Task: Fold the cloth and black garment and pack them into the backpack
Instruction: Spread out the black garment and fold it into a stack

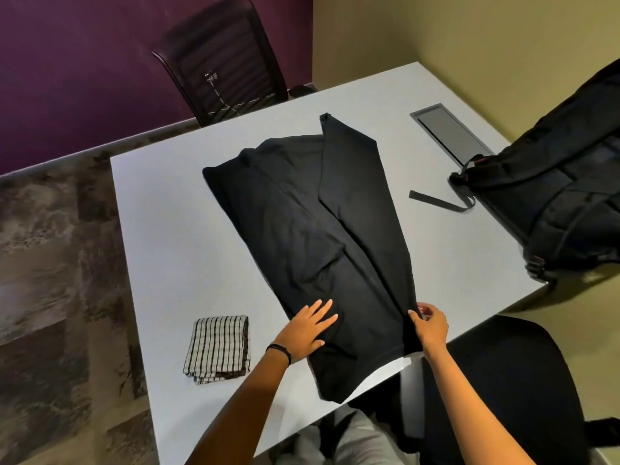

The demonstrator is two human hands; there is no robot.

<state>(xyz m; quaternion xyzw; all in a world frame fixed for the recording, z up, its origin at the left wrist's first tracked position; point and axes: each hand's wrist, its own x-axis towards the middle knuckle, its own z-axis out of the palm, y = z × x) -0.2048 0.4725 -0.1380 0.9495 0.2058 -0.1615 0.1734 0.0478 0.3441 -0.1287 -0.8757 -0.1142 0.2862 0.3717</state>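
Backpack [563, 182] first: black, bulky, woven fabric with reddish trim, sitting at the table's 3 o'clock edge and cut off by the frame. Its opening can't be made out, and its contents are hidden. One flat strap [436, 201] trails from it across the tabletop.

At the middle of the pale, smooth table [161, 229] lies the black garment [312, 236], soft and matte. It makes a long shape running from 12 toward 6 o'clock, with one side panel folded in over the middle. Its near hem hangs just over the table edge.

The left hand [308, 330] lies flat on the garment's near end, fingers straight and spread. A dark band [280, 351] circles that wrist. The right hand [431, 327], at 5 o'clock, pinches the garment's right edge between thumb and fingers.

At 7 o'clock sits the cloth [219, 349], white with dark stripes, folded into a neat rectangle, well apart from the backpack.

A grey rectangular hatch [453, 132] is set into the table at 2 o'clock. A mesh-backed chair [221, 65] stands at 11 o'clock, looking blurry.
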